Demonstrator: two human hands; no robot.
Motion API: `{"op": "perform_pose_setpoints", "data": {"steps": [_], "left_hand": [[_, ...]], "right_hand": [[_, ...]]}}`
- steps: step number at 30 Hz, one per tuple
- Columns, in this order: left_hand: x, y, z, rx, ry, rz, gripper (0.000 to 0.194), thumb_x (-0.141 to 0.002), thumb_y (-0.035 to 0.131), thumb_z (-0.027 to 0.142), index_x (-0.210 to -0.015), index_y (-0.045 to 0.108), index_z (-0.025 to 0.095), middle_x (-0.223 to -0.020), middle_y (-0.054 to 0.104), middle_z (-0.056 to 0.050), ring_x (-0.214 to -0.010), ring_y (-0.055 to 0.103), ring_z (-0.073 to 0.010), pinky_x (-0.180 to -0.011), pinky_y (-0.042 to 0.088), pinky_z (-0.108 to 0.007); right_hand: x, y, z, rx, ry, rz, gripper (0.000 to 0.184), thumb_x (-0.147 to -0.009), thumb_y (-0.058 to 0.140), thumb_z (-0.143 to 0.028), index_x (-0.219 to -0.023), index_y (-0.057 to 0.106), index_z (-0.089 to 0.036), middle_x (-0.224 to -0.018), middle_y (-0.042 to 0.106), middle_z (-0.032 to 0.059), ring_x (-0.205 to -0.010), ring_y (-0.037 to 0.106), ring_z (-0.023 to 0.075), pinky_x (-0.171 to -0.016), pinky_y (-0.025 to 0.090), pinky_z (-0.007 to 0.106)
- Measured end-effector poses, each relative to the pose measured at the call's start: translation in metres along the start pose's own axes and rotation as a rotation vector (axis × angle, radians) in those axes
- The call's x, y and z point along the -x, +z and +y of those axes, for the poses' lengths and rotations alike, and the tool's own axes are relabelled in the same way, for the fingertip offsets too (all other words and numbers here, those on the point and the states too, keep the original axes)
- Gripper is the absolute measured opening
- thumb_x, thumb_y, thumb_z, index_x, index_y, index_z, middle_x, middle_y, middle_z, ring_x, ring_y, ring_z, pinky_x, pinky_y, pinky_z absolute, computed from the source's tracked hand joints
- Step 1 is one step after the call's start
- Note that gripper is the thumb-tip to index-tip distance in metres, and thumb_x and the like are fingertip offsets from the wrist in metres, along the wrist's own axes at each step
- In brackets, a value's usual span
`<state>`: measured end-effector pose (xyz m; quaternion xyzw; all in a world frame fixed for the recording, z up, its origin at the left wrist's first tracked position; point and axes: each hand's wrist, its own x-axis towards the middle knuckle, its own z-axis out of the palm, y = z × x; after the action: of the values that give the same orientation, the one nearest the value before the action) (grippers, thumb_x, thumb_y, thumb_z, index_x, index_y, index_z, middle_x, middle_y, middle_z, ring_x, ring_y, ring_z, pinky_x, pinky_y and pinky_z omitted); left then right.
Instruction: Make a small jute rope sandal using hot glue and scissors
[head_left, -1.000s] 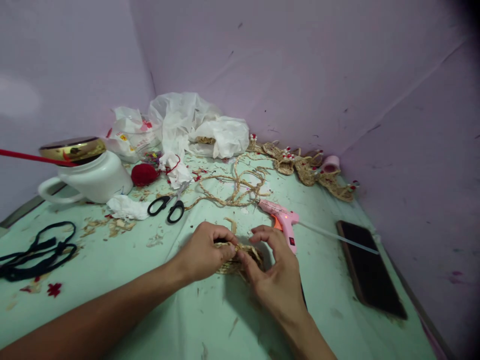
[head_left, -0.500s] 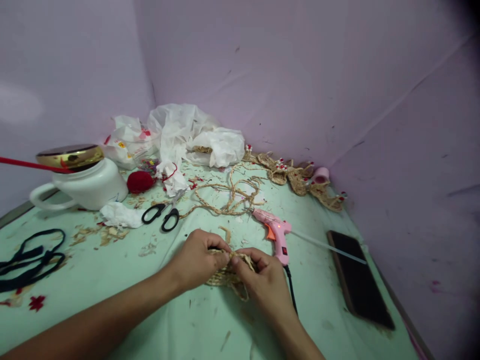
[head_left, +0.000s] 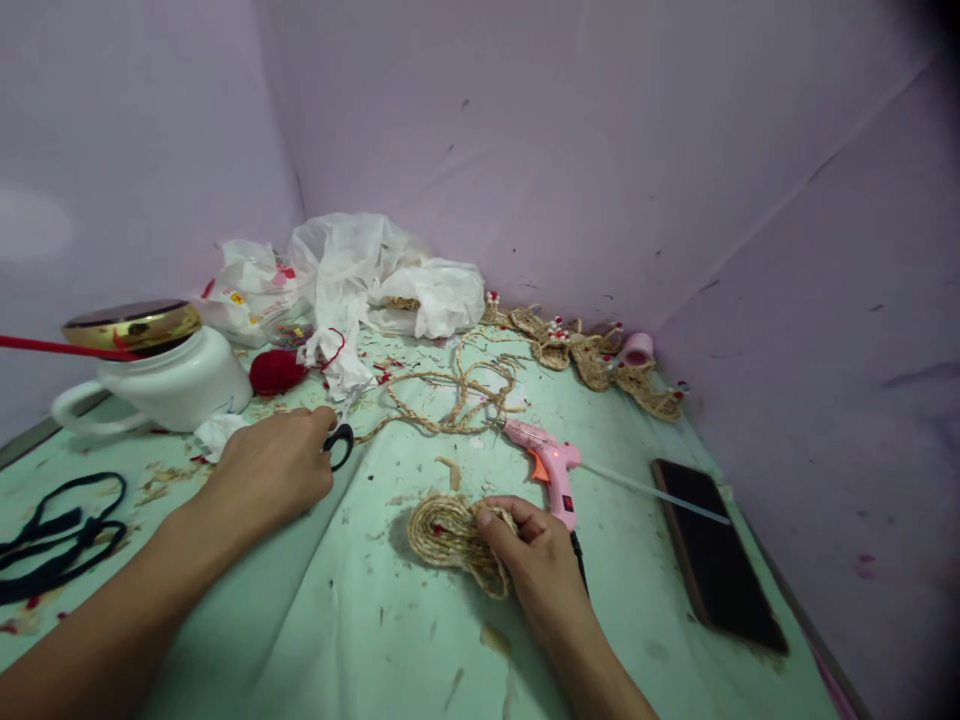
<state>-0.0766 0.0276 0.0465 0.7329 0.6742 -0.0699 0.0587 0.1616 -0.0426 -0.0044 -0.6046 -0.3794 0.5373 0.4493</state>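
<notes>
My right hand (head_left: 529,555) pinches the right end of a small coiled piece of braided straw (head_left: 442,535), an oval of wound rows with a red speck in its middle. A loose loop of braid hangs below those fingers. Farther left, my left hand (head_left: 281,455) is on the black-handled scissors (head_left: 343,447), its fingers curled over one handle ring and hiding it. The other ring and part of the blades show beside the hand. Just right of the coil lies a pink glue gun (head_left: 551,462) with a lit orange light and a long clear glue stick.
Loose straw braid (head_left: 420,420) lies beyond the hands. Finished straw pieces (head_left: 592,360) line the wall near a pink roll (head_left: 637,349). A phone (head_left: 716,560) is at right. Leftward are a white mug (head_left: 176,380), red yarn (head_left: 276,372), dark cord (head_left: 67,530) and plastic bags (head_left: 352,260).
My left hand has let go of the straw coil and moved left and away to the scissors. My right hand still holds the coil, which now shows more fully.
</notes>
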Motion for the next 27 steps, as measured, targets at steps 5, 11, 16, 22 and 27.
{"op": "perform_pose_setpoints", "data": {"steps": [5, 11, 16, 22, 27], "left_hand": [[-0.004, 0.005, -0.002, 0.033, -0.072, 0.027, 0.023, -0.079, 0.039, 0.035, -0.083, 0.054, 0.019, -0.088, 0.064, -0.019, -0.082, 0.06, -0.037, -0.053, 0.031, -0.035], [0.001, -0.006, 0.0, 0.037, -0.131, 0.012, 0.015, -0.078, 0.038, 0.027, -0.076, 0.051, 0.02, -0.078, 0.064, -0.013, -0.073, 0.06, -0.0328, -0.051, 0.027, -0.031], [0.002, -0.017, -0.01, 0.414, -0.173, 0.057, 0.006, -0.073, 0.046, 0.024, -0.077, 0.045, 0.02, -0.065, 0.058, -0.002, -0.06, 0.057, -0.0212, -0.052, 0.036, -0.027], [-0.004, -0.021, -0.021, 1.512, -0.3, -0.056, 0.03, -0.061, 0.063, 0.011, -0.083, 0.044, 0.018, -0.068, 0.058, 0.002, -0.061, 0.062, -0.0138, -0.049, 0.047, -0.019], [0.009, -0.021, -0.011, 1.746, -0.233, -0.226, 0.046, -0.07, 0.061, 0.024, -0.114, 0.052, 0.015, -0.088, 0.067, -0.008, -0.067, 0.063, -0.0158, -0.043, 0.039, -0.016]], "right_hand": [[-0.001, -0.001, 0.004, 0.004, 0.005, 0.002, 0.031, -0.064, 0.069, -0.042, -0.073, 0.068, -0.013, -0.057, 0.06, 0.0008, -0.052, 0.048, 0.0123, -0.051, 0.037, 0.023], [0.001, -0.002, -0.003, 0.067, 0.022, -0.015, 0.031, -0.064, 0.069, -0.042, -0.072, 0.069, -0.013, -0.057, 0.058, 0.0007, -0.052, 0.045, 0.0116, -0.048, 0.036, 0.022], [0.0, -0.003, -0.002, 0.07, 0.03, -0.035, 0.029, -0.065, 0.068, -0.041, -0.071, 0.068, -0.013, -0.057, 0.056, 0.0003, -0.051, 0.043, 0.0108, -0.046, 0.035, 0.021], [-0.002, -0.002, -0.004, 0.075, 0.036, 0.0, 0.027, -0.062, 0.068, -0.039, -0.069, 0.068, -0.013, -0.054, 0.054, -0.0009, -0.049, 0.04, 0.0094, -0.045, 0.032, 0.021], [-0.001, 0.0, -0.007, 0.047, 0.038, 0.009, 0.026, -0.06, 0.068, -0.037, -0.067, 0.068, -0.012, -0.051, 0.054, -0.0013, -0.048, 0.041, 0.0091, -0.047, 0.032, 0.021]]}}
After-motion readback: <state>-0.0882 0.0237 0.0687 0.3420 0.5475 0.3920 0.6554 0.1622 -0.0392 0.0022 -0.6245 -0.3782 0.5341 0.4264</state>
